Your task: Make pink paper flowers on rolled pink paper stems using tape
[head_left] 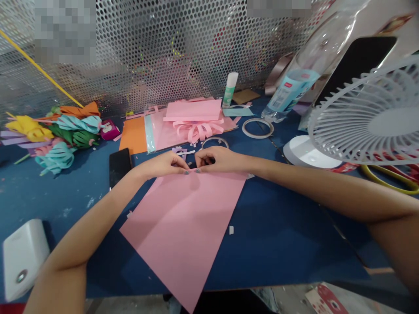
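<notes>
A large sheet of pink paper (183, 222) lies slanted on the blue table, its lowest corner hanging past the front edge. At its far edge my left hand (165, 165) pinches the paper between thumb and fingers. Right beside it, my right hand (218, 159) grips the same edge, fingers curled in. The two thumbs almost meet at the middle of that edge. Just beyond the hands is a roll of tape (214, 140), partly hidden by my right hand. A narrow white strip (186, 152) shows behind my fingers.
Pink paper strips (199, 130) and folded pink paper (193, 110) lie behind, near a glue stick (230, 89). Another tape roll (258, 128), a bottle (291, 91) and a white fan (369, 117) stand right. Paper flowers (55, 135), a phone (120, 166) and a white device (25, 259) are left.
</notes>
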`<state>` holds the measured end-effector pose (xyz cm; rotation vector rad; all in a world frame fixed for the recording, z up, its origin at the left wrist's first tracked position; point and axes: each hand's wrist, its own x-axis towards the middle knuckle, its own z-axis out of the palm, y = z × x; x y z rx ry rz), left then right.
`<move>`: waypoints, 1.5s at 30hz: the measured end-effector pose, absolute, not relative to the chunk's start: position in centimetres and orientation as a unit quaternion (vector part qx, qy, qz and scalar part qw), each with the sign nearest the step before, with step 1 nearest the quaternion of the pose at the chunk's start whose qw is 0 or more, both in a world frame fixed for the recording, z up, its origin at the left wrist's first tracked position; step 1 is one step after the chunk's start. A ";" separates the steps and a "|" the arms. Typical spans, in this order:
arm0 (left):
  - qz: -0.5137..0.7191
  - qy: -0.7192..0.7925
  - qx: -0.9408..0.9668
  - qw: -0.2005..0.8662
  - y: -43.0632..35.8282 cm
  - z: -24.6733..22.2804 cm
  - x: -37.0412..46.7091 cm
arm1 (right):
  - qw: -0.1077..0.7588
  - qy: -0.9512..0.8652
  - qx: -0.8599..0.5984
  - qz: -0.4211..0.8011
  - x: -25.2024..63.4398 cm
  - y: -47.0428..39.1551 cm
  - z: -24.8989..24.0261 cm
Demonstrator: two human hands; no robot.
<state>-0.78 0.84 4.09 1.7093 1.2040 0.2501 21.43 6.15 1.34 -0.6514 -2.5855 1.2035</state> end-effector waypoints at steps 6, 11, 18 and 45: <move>0.080 0.502 0.702 0.499 1.0 4.1 -1.0 | 0.111 -0.881 -0.223 0.401 21.5 6.1 1.3; 0.094 0.504 0.710 0.482 1.1 3.8 -1.1 | 0.098 -0.886 -0.227 0.392 21.5 6.2 1.3; 0.115 0.513 0.692 0.494 0.8 4.0 -0.7 | 0.053 -0.893 -0.193 0.403 21.6 6.7 1.7; 0.091 0.533 0.698 0.470 0.4 4.0 0.4 | -0.018 -0.919 -0.182 0.349 21.6 6.7 2.8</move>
